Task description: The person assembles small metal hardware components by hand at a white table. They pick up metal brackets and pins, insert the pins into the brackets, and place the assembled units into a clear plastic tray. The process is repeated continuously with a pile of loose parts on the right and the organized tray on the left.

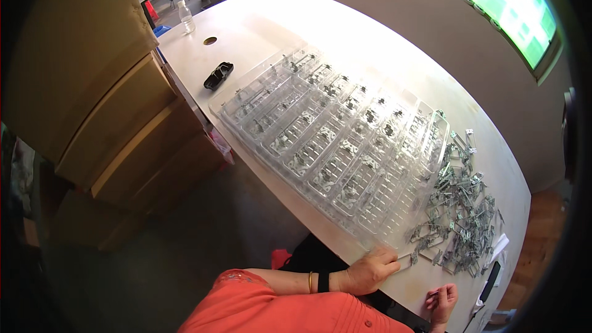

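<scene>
white table (345, 31) | on it: clear plastic trays (333, 142), metal clips pile (462, 216), black object (218, 76), bottle (187, 17)

Left hand (370, 269) lies flat, fingers spread; right hand (441, 302) is loosely curled.

Clear plastic trays (333, 142) flat along table edge, small metal parts in cells; loose metal clip pile (459, 216) just right; my left fingertips on nearest tray
</scene>
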The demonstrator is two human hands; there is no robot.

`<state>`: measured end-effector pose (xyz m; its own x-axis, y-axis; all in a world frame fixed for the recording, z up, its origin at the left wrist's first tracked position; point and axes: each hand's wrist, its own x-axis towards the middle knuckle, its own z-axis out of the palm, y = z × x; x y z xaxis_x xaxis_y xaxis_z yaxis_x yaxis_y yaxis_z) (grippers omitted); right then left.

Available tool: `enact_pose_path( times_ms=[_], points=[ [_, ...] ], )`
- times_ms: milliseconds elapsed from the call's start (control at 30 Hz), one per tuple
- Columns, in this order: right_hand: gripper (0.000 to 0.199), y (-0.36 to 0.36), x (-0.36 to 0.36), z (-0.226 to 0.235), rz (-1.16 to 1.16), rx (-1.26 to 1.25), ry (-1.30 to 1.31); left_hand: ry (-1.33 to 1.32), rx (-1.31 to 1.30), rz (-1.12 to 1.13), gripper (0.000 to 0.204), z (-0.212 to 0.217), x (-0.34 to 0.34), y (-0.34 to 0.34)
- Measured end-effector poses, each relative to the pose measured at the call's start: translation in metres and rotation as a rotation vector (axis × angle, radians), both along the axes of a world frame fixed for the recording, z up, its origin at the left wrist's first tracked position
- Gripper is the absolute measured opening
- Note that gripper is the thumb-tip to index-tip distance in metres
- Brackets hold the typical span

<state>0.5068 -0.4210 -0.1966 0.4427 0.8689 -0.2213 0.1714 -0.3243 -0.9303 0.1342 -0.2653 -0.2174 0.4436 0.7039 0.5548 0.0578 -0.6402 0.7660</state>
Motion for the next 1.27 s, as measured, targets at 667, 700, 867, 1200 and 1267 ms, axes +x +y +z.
enact_pose_path(
  times_ms=[667, 700, 867, 1200, 1267],
  points=[
    [0.019, 0.002, -0.027, 0.018, 0.05, 0.064, 0.065, 0.253, 0.136, -0.019, 0.019, 0.014, -0.014, 0.002],
    [0.019, 0.0, -0.026, 0.016, 0.053, 0.082, 0.064, 0.313, 0.17, -0.024, 0.018, 0.016, -0.014, 0.002],
    [0.018, -0.003, -0.027, 0.014, 0.088, 0.123, 0.087, 0.401, 0.162, -0.231, 0.017, 0.033, -0.019, -0.003],
    [0.021, -0.008, -0.025, 0.01, 0.109, 0.202, 0.125, 0.144, 0.314, -0.205, 0.037, 0.128, -0.047, -0.006],
    [0.022, -0.009, -0.024, 0.008, 0.106, 0.203, 0.142, 0.123, 0.372, -0.088, 0.039, 0.142, -0.062, -0.001]
  ],
)
